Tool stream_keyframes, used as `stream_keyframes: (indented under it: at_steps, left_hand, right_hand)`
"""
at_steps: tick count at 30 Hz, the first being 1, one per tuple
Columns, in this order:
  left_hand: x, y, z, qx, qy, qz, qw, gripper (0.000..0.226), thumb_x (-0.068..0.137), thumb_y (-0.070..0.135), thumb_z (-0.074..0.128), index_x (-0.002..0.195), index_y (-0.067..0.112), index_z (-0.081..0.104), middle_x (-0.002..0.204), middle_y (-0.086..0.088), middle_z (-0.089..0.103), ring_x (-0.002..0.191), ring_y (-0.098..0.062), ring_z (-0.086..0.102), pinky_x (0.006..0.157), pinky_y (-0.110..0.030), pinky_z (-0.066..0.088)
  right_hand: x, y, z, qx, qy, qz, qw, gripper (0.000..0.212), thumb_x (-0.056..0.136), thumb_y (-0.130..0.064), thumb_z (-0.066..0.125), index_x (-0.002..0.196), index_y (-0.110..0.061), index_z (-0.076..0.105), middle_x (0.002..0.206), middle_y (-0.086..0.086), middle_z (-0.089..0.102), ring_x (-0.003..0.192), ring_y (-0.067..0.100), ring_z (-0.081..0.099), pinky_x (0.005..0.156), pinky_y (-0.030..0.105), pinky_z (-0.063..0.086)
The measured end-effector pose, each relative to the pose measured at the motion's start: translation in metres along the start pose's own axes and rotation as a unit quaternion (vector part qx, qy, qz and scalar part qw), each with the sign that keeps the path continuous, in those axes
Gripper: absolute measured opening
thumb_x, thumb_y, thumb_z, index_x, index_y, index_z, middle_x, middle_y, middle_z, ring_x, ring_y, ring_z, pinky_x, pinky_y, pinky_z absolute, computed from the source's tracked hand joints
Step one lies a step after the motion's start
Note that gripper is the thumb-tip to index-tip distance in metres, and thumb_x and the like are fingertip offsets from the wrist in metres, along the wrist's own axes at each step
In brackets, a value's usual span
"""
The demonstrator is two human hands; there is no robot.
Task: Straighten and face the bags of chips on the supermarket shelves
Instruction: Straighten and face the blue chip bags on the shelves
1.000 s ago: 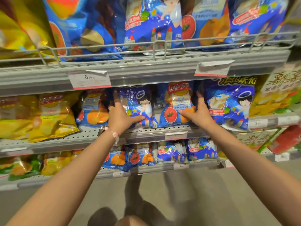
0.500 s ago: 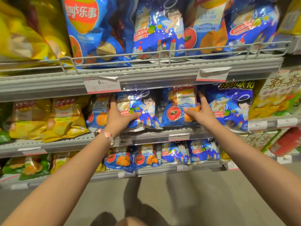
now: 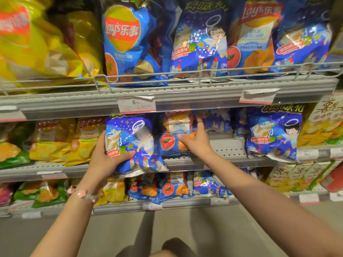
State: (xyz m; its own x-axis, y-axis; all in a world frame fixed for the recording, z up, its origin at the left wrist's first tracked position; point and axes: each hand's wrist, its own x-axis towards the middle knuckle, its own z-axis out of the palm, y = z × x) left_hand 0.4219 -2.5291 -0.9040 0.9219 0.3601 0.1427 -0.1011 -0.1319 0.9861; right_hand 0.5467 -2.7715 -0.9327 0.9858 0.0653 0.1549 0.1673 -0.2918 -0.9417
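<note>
My left hand (image 3: 104,160) grips a blue angel-print chip bag (image 3: 133,143) by its left edge, thumb across the front, and holds it out past the front lip of the middle shelf (image 3: 228,151). My right hand (image 3: 196,140) holds a blue Lay's tomato bag (image 3: 170,136) standing on that shelf, fingers up its right side and thumb on the front. Another angel-print bag (image 3: 274,134) stands further right on the same shelf.
Yellow Lay's bags (image 3: 63,140) sit left on the middle shelf. The upper shelf, behind a wire rail (image 3: 200,75), carries large blue and yellow bags. The lower shelf (image 3: 185,204) has small blue bags. Bare shelf shows right of my right hand. Grey floor lies below.
My left hand has pulled the angel-print bag forward off the shelf and a little left. My right hand has stayed on the tomato bag. The camera moved closer and tilted up.
</note>
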Motion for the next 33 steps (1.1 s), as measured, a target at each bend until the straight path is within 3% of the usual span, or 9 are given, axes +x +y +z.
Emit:
stream_keyframes:
  at_steps: [7, 13, 16, 17, 21, 24, 27, 30, 33]
  left_hand:
    - [-0.005, -0.006, 0.006, -0.06, -0.017, -0.004, 0.998, 0.083, 0.05, 0.016, 0.085, 0.126, 0.021, 0.051, 0.112, -0.005, 0.07, 0.096, -0.023, 0.07, 0.07, -0.035, 0.06]
    - [-0.003, 0.006, 0.021, -0.07, -0.037, -0.004, 0.997, 0.084, 0.05, 0.016, 0.085, 0.126, 0.022, 0.05, 0.112, -0.004, 0.069, 0.094, -0.019, 0.071, 0.063, -0.026, 0.057]
    - [-0.003, 0.01, 0.039, -0.066, -0.05, -0.003, 0.997, 0.084, 0.048, 0.017, 0.086, 0.124, 0.024, 0.05, 0.112, -0.002, 0.07, 0.095, -0.018, 0.07, 0.068, -0.029, 0.058]
    - [-0.004, 0.01, 0.047, -0.063, -0.057, -0.004, 0.996, 0.087, 0.048, 0.017, 0.087, 0.126, 0.023, 0.05, 0.113, -0.003, 0.069, 0.096, -0.019, 0.07, 0.071, -0.033, 0.059]
    - [-0.008, 0.016, 0.076, -0.028, -0.091, -0.004, 0.995, 0.097, 0.054, 0.016, 0.088, 0.138, 0.022, 0.04, 0.122, -0.002, 0.065, 0.102, -0.018, 0.068, 0.086, -0.042, 0.057]
    - [-0.009, 0.023, 0.093, 0.009, -0.109, 0.003, 0.994, 0.094, 0.064, 0.011, 0.086, 0.142, 0.025, 0.035, 0.124, 0.0, 0.062, 0.098, -0.009, 0.067, 0.084, -0.029, 0.057]
    - [-0.011, 0.033, 0.101, 0.115, -0.136, 0.048, 0.983, 0.092, 0.067, 0.021, 0.085, 0.143, 0.025, 0.033, 0.119, 0.002, 0.057, 0.095, -0.001, 0.061, 0.082, -0.018, 0.051]
    - [-0.013, 0.047, 0.102, 0.286, -0.098, 0.241, 0.922, 0.08, 0.068, 0.031, 0.085, 0.137, 0.017, 0.044, 0.12, 0.0, 0.05, 0.107, -0.013, 0.05, 0.091, -0.022, 0.041]
    - [-0.009, 0.061, 0.105, 0.452, 0.01, 0.447, 0.772, 0.064, 0.065, 0.024, 0.086, 0.12, 0.004, 0.06, 0.114, -0.016, 0.058, 0.106, -0.032, 0.05, 0.085, -0.042, 0.038]
  right_hand:
    - [0.006, 0.012, 0.026, -0.05, -0.029, 0.047, 0.997, 0.097, 0.08, -0.032, 0.074, 0.152, -0.014, 0.01, 0.145, 0.013, 0.044, 0.128, 0.029, 0.047, 0.102, 0.036, 0.041]
    - [-0.014, -0.015, 0.013, 0.052, -0.019, -0.019, 0.998, 0.077, 0.09, -0.042, 0.058, 0.151, -0.019, 0.016, 0.152, 0.007, 0.032, 0.138, 0.021, 0.034, 0.112, 0.037, 0.033]
    - [-0.03, -0.032, 0.009, 0.086, -0.095, -0.014, 0.992, 0.082, 0.088, -0.036, 0.063, 0.151, -0.024, 0.012, 0.136, 0.0, 0.039, 0.115, 0.014, 0.05, 0.077, 0.004, 0.043]
    - [-0.033, -0.037, 0.007, 0.09, -0.106, -0.006, 0.99, 0.086, 0.086, -0.033, 0.067, 0.151, -0.023, 0.011, 0.129, -0.004, 0.041, 0.104, 0.01, 0.053, 0.064, 0.001, 0.042]
    - [-0.035, -0.041, -0.01, 0.102, -0.082, 0.014, 0.991, 0.094, 0.072, -0.025, 0.082, 0.146, -0.022, 0.025, 0.118, -0.005, 0.056, 0.101, 0.012, 0.063, 0.078, 0.02, 0.054]
    - [-0.03, -0.036, -0.033, 0.111, -0.064, 0.025, 0.991, 0.079, 0.071, -0.021, 0.083, 0.135, -0.022, 0.038, 0.112, -0.002, 0.061, 0.093, 0.009, 0.065, 0.073, 0.024, 0.056]
    - [-0.018, -0.027, -0.067, 0.129, -0.015, 0.035, 0.991, 0.07, 0.071, -0.02, 0.082, 0.131, -0.016, 0.045, 0.119, 0.009, 0.063, 0.104, 0.024, 0.064, 0.093, 0.046, 0.052]
    - [-0.002, -0.017, -0.103, 0.143, 0.026, 0.038, 0.989, 0.06, 0.073, -0.014, 0.08, 0.125, -0.018, 0.05, 0.118, 0.009, 0.064, 0.105, 0.027, 0.064, 0.095, 0.05, 0.05]
    - [0.01, -0.006, -0.122, 0.136, 0.045, 0.017, 0.989, 0.049, 0.074, -0.005, 0.077, 0.114, -0.02, 0.054, 0.115, 0.008, 0.066, 0.105, 0.026, 0.064, 0.095, 0.042, 0.051]
